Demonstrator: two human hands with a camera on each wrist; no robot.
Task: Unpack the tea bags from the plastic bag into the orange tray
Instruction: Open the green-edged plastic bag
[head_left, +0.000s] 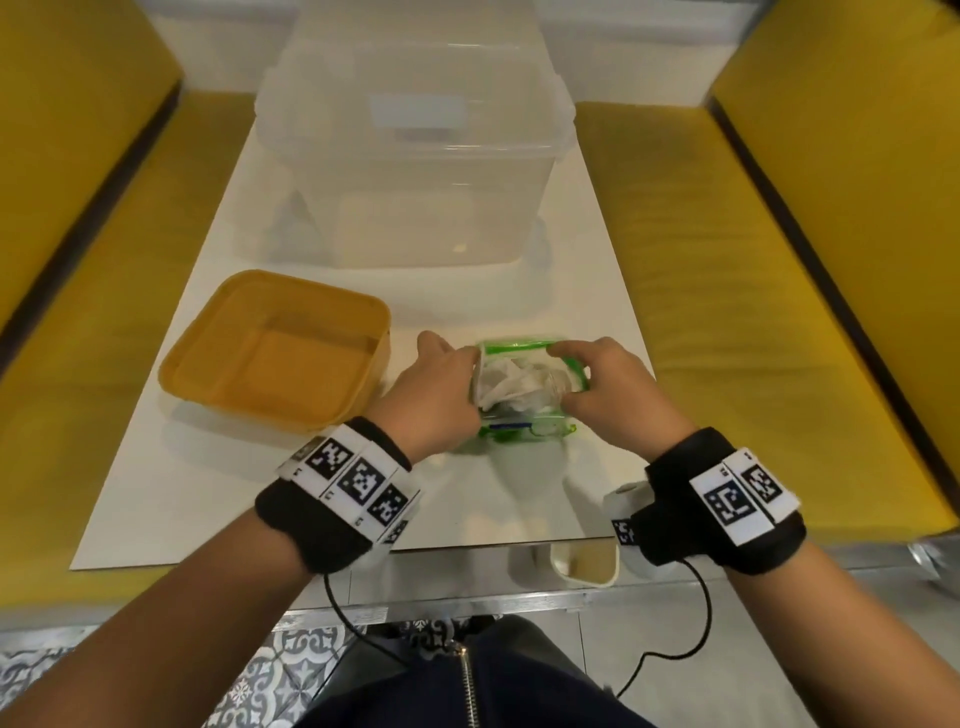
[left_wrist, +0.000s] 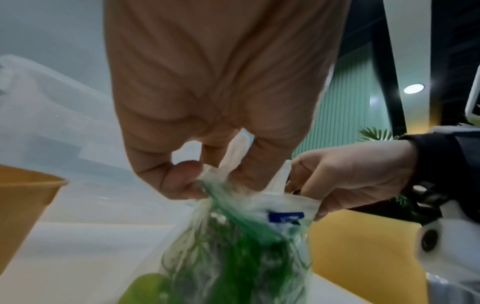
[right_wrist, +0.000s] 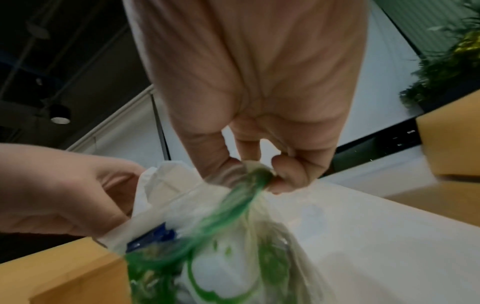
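A clear plastic bag (head_left: 524, 387) with green print stands on the white table, its mouth pulled wide. White tea bags (head_left: 506, 382) show inside it. My left hand (head_left: 441, 384) pinches the left rim of the plastic bag (left_wrist: 233, 236). My right hand (head_left: 608, 384) pinches the right rim of the plastic bag (right_wrist: 228, 236), thumb and fingers curled on the green edge. The orange tray (head_left: 275, 353) sits just left of my left hand, with nothing in it.
A large clear storage bin (head_left: 415, 156) stands behind the bag and tray. Yellow cushioned benches (head_left: 779, 312) run along both sides of the white table (head_left: 208, 493). A small white cup-like piece (head_left: 587, 566) sits at the near table edge.
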